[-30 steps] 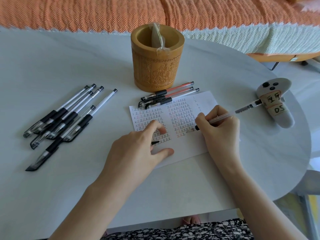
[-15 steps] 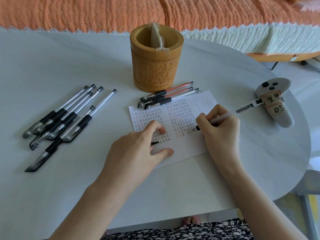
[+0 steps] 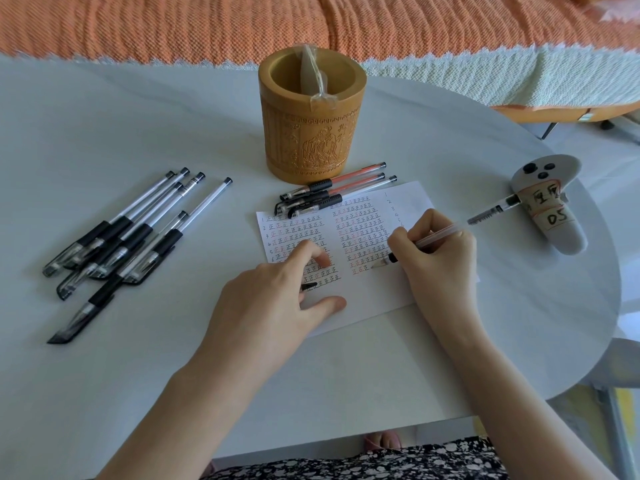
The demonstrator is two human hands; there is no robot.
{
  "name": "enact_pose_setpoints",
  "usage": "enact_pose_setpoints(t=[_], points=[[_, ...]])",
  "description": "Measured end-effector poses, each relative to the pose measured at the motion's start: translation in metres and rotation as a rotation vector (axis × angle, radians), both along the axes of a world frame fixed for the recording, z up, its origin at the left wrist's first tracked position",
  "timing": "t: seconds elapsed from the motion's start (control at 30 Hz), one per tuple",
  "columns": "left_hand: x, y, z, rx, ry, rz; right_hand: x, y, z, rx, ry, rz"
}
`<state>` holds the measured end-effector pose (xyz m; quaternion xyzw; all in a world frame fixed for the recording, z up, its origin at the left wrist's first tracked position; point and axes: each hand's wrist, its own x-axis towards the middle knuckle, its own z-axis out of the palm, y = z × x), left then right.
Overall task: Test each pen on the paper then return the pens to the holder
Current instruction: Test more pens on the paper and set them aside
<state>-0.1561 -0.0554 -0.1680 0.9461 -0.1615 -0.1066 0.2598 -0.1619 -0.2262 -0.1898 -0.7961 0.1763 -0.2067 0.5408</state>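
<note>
Right hand [image 3: 437, 261] grips a pen [image 3: 439, 235], its tip on the paper [image 3: 363, 301] at frame centre. Left hand [image 3: 273, 306] presses the paper. A black cap [image 3: 309, 286] pokes from under it, and I cannot tell whether it is gripped. The holder [image 3: 311, 133] stands upper centre, with three pens [image 3: 332, 195] just below it and more pens [image 3: 121, 244] at left.

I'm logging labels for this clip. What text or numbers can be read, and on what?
"D5": on the taped controller; the characters above it are blurred.
"正", repeated in rows: paper.
"1" to "6": the paper's left margin; "1 2 3 4": its top right.
Holder carvings: unreadable.
</note>
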Motion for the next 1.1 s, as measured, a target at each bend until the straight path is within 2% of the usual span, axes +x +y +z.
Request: enact_pose_setpoints(t=[0.4, 0.5, 0.57, 0.63, 0.8, 1.0, 1.1], points=[[0.0, 0.001, -0.001, -0.042, -0.015, 0.008, 0.0, -0.003, 0.002, 0.046, -0.012, -0.022], [0.0, 0.002, 0.001, -0.23, 0.011, 0.003, -0.001, -0.007, 0.01, 0.271, -0.076, -0.024], [0.0, 0.001, 0.004, -0.412, 0.09, -0.006, -0.001, -0.008, 0.016, 0.466, -0.114, 0.034], [-0.001, -0.001, 0.006, -0.494, 0.167, -0.031, -0.001, -0.006, 0.019, 0.553, -0.111, 0.129], [-0.005, -0.006, 0.007, -0.516, 0.258, -0.073, -0.006, 0.008, 0.02, 0.503, -0.058, 0.359], [-0.006, -0.006, 0.006, -0.523, 0.267, -0.083, -0.011, 0.018, 0.022, 0.333, 0.014, 0.414], [-0.007, -0.007, 0.007, -0.548, 0.274, -0.073, -0.012, 0.019, 0.02, 0.34, 0.045, 0.481]])
